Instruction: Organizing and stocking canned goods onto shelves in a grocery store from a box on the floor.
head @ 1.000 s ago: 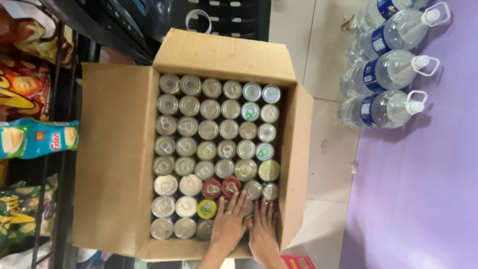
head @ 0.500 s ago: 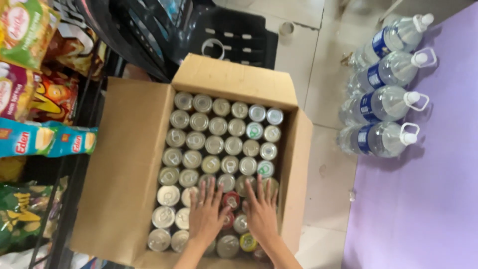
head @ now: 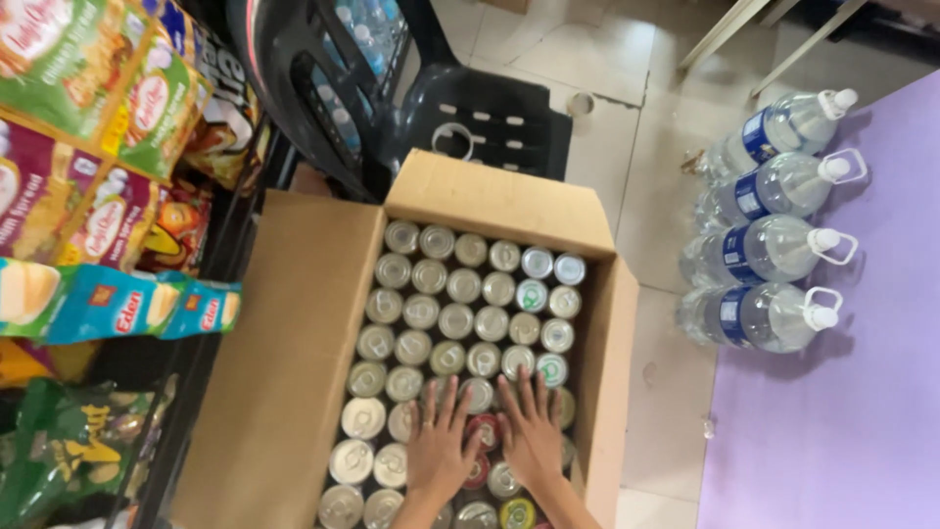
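**Two flat hands on a box of cans**

The left hand (head: pixel 438 446) and the right hand (head: pixel 530 431) lie side by side, palms down and fingers spread, pressing on the tops of the round metal cans (head: pixel 458 319) at the near end of the box. Neither hand grips anything; both are open and flat, their thumbs almost meeting over a red-topped can (head: pixel 484 431). A thin ring shows on a finger of the left hand.

The cans stand upright in tight rows, silver lids up, filling the large brown cardboard box (head: pixel 294 353) from wall to wall. A few lids near the right wall are white with green marks, and one yellow-green lid (head: pixel 517 512) sits just below the right wrist. The box rests on the pale tiled floor (head: pixel 627 118) with its flaps folded outward, the widest flap lying to the left.

Beyond the far flap stands a black plastic chair (head: pixel 490 122). To the left, a dark shelf rack holds bright snack bags and packets (head: pixel 88 186). Well apart on the right, four big clear water bottles with blue labels (head: pixel 764 245) lie in a row at the edge of a purple mat (head: pixel 862 411).
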